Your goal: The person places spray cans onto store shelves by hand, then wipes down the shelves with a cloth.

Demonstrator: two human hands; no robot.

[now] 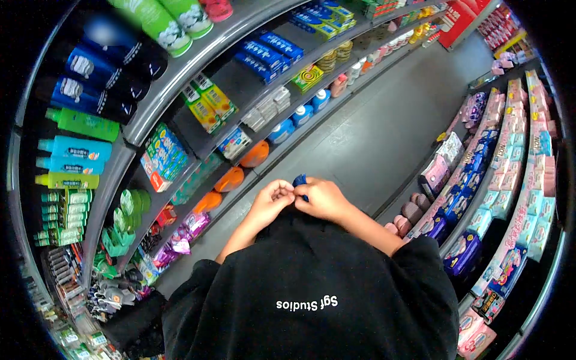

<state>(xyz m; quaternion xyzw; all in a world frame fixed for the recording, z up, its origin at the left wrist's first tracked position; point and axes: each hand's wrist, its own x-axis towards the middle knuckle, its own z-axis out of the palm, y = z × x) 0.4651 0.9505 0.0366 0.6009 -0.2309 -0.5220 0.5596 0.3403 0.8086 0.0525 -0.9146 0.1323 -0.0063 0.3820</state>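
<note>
Both my hands meet in front of my black shirt (312,276). My right hand (322,199) is closed around a small dark blue item (300,180), whose crinkled top pokes out above the fingers; its kind is not clear. My left hand (273,201) touches the right one, fingers curled and thumb and fingertips pinched together beside the blue item. Whatever those left fingertips hold, if anything, is hidden.
Shelves curve along my left, with blue boxes (269,55), a yellow-green box (210,103), bottles (78,150) and orange items (230,179). On my right, shelves carry pink and blue packs (465,253). A grey floor aisle (366,132) runs ahead between them.
</note>
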